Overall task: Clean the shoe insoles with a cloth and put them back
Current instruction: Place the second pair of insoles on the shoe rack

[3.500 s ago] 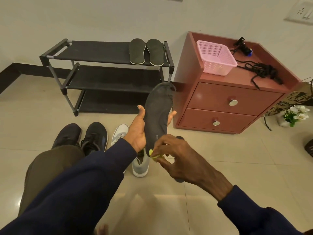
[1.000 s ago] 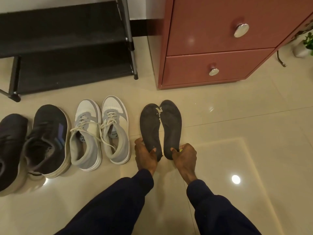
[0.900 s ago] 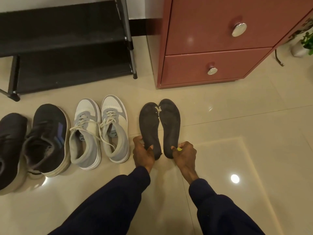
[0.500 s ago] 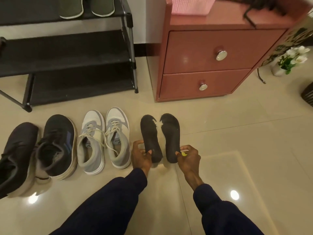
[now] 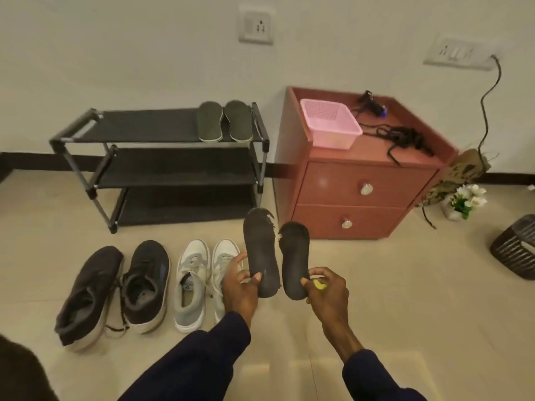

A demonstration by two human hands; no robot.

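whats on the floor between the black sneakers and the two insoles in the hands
A pair of white-and-grey sneakers, standing side by side on the tiles; the head view shows it.

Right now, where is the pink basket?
The pink basket sits right of centre in the head view, atop the red cabinet, left of the black cords.

Black insoles [image 5: 262, 250], pink basket [image 5: 330, 123]

Left of the cabinet [image 5: 333, 183] stands the shoe rack [image 5: 150, 125], two insoles [image 5: 210, 121] on its top shelf. On the cabinet lie a basket [image 5: 335, 137] and a cable [image 5: 405, 137]. Before its left corner are the held insoles [image 5: 260, 247]; shoes [image 5: 191, 285] sit farther left, a potted plant [image 5: 463, 201] right.
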